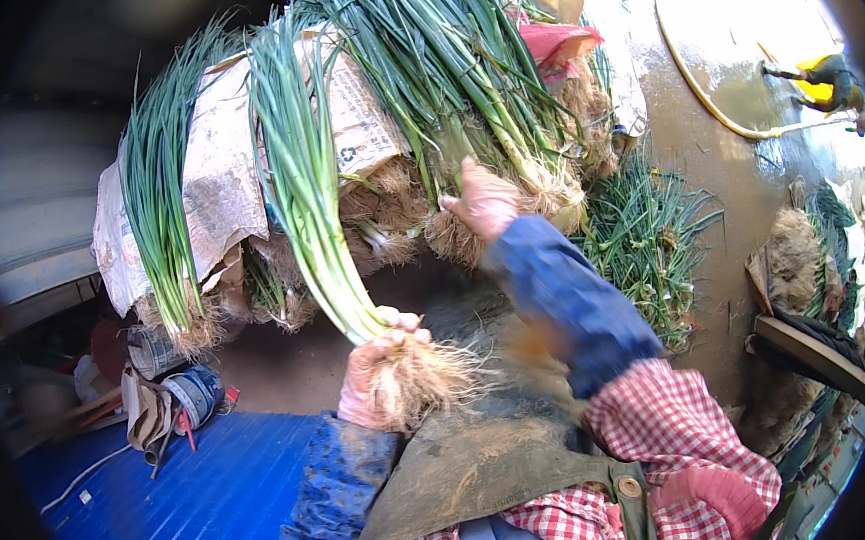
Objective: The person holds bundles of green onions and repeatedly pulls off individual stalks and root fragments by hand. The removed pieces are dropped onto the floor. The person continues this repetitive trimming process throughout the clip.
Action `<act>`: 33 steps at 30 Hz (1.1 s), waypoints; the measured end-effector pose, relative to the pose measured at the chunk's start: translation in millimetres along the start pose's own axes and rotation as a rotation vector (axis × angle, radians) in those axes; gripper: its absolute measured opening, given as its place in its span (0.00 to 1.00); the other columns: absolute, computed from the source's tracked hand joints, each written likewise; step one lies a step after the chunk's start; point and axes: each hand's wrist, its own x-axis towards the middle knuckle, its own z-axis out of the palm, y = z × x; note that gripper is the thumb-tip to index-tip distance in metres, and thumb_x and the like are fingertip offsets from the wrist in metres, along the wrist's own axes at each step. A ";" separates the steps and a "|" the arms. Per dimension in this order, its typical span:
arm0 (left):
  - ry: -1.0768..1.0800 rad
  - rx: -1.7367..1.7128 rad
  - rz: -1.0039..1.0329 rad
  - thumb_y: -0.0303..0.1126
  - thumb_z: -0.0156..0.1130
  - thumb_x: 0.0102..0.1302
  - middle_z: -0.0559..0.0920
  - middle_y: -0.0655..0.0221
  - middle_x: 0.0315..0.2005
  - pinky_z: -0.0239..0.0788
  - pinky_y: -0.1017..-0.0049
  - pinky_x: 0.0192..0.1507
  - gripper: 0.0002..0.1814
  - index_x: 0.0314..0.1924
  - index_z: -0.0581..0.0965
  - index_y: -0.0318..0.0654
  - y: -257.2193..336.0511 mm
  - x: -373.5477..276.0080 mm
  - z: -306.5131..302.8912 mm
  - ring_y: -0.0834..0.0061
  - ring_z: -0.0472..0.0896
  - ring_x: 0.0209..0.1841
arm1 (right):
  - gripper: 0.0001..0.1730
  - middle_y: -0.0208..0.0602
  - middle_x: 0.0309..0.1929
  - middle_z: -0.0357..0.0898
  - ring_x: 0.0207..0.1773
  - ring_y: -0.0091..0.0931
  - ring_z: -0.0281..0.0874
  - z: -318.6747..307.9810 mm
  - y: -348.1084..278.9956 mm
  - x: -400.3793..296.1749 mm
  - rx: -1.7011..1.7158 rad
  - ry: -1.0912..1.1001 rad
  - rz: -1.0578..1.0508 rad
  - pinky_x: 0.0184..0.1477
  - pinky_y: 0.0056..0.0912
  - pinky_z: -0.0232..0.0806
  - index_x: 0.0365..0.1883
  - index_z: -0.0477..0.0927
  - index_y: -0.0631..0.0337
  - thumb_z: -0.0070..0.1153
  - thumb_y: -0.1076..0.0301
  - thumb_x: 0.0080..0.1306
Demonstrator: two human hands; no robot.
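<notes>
My left hand (365, 384) grips a bunch of green onions (317, 240) just above its shaggy, pale roots. The bunch's long leaves rise up and away, in front of printed woven sacking (365, 117). Farther to the right, my right hand (482, 200) reaches to the root end of a big heap of green onions (441, 66), thumb and fingers apart. No stalk shows in its grasp; whether the fingertips touch the heap I cannot tell. A separate bundle of green onions (165, 213) lies over the sacking on the left.
More green onions (648, 232) are strewn over the wet floor (710, 265) on the right. A hose (698, 93) curves near a person (833, 84) at upper right. A blue ribbed sheet (193, 505) and a bucket (197, 395) are at lower left. A wooden board (815, 363) juts in at right.
</notes>
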 end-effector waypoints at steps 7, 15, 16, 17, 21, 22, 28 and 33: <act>-0.053 -0.081 0.008 0.19 0.60 0.53 0.77 0.62 0.42 0.73 0.62 0.53 0.16 0.44 0.74 0.36 7.9 -3.1 -6.4 0.63 0.78 0.47 | 0.09 0.44 0.30 0.81 0.34 0.32 0.81 -73.9 18.6 -24.3 0.261 0.121 0.070 0.36 0.38 0.72 0.33 0.80 0.62 0.60 0.66 0.58; 0.049 0.059 0.017 0.20 0.64 0.52 0.78 0.58 0.50 0.71 0.68 0.58 0.18 0.44 0.74 0.40 -7.6 24.2 -15.2 0.65 0.76 0.55 | 0.15 0.35 0.35 0.80 0.39 0.25 0.76 -17.4 35.3 -69.7 0.912 -0.367 0.152 0.40 0.32 0.70 0.45 0.79 0.64 0.56 0.72 0.59; 0.024 0.077 -0.056 0.19 0.64 0.51 0.79 0.59 0.45 0.74 0.68 0.50 0.19 0.45 0.73 0.37 -6.1 25.5 -21.2 0.67 0.79 0.48 | 0.16 0.30 0.34 0.79 0.38 0.22 0.76 -50.2 -7.6 -87.7 0.674 -0.469 0.090 0.44 0.25 0.70 0.45 0.79 0.62 0.61 0.71 0.58; -0.001 0.095 -0.175 0.19 0.64 0.51 0.80 0.60 0.40 0.78 0.67 0.43 0.19 0.45 0.73 0.35 -6.5 22.3 -23.9 0.68 0.81 0.40 | 0.17 0.30 0.34 0.79 0.37 0.22 0.75 -44.6 -22.6 -98.9 0.893 -0.600 0.188 0.42 0.25 0.70 0.47 0.78 0.62 0.61 0.69 0.59; 0.138 0.311 0.005 0.19 0.61 0.55 0.78 0.66 0.32 0.78 0.73 0.40 0.17 0.46 0.72 0.34 -17.9 34.9 -12.2 0.71 0.81 0.34 | 0.11 0.33 0.31 0.76 0.32 0.22 0.69 -35.8 -34.4 -67.1 1.079 -0.769 0.226 0.36 0.23 0.65 0.44 0.77 0.62 0.56 0.65 0.67; 0.090 0.234 -0.038 0.19 0.61 0.55 0.78 0.66 0.33 0.78 0.72 0.40 0.17 0.46 0.72 0.34 -20.0 35.5 -6.7 0.71 0.81 0.34 | 0.15 0.32 0.30 0.74 0.32 0.23 0.69 -26.7 -23.4 -51.0 1.128 -0.668 0.337 0.34 0.24 0.66 0.43 0.77 0.63 0.56 0.58 0.68; 0.043 0.067 -0.014 0.20 0.61 0.55 0.77 0.65 0.34 0.77 0.71 0.42 0.15 0.44 0.73 0.33 -18.6 29.9 -3.9 0.71 0.80 0.35 | 0.11 0.32 0.25 0.79 0.21 0.19 0.73 -30.1 -32.7 -93.2 0.948 -0.117 0.104 0.22 0.23 0.65 0.37 0.79 0.62 0.50 0.64 0.72; 0.063 0.092 -0.050 0.20 0.62 0.54 0.78 0.65 0.35 0.76 0.73 0.43 0.16 0.44 0.73 0.33 -20.1 24.6 9.2 0.71 0.80 0.36 | 0.18 0.31 0.25 0.81 0.24 0.23 0.78 -35.2 79.0 -151.2 1.305 0.289 0.483 0.29 0.23 0.70 0.42 0.81 0.64 0.46 0.57 0.74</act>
